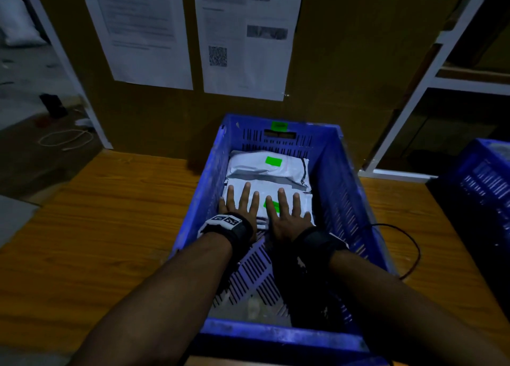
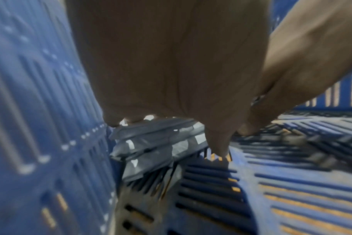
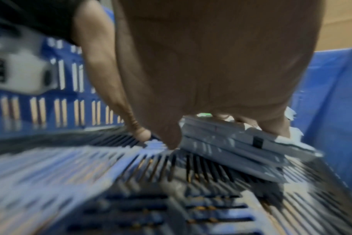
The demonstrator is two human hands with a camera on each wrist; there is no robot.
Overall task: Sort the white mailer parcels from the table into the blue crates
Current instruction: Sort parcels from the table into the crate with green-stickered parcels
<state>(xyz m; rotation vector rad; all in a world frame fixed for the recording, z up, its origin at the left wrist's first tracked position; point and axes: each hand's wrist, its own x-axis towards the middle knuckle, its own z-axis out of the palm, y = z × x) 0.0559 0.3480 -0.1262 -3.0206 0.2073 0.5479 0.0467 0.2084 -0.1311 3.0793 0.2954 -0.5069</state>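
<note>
Head view: a stack of flat white plastic mailer parcels (image 1: 269,197) lies in the far half of a slotted blue plastic crate (image 1: 342,189), long axis across it; left hand (image 1: 239,204) and right hand (image 1: 287,214) press flat on top, fingers straight and spread; another green-labelled white parcel (image 1: 269,165) lies behind; a second blue crate (image 1: 483,178) is cut off at right; wrist views are blurred.

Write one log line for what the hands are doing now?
left hand: flat on parcel | right hand: flat on parcel | place: in crate | step: pressing stack down
</note>
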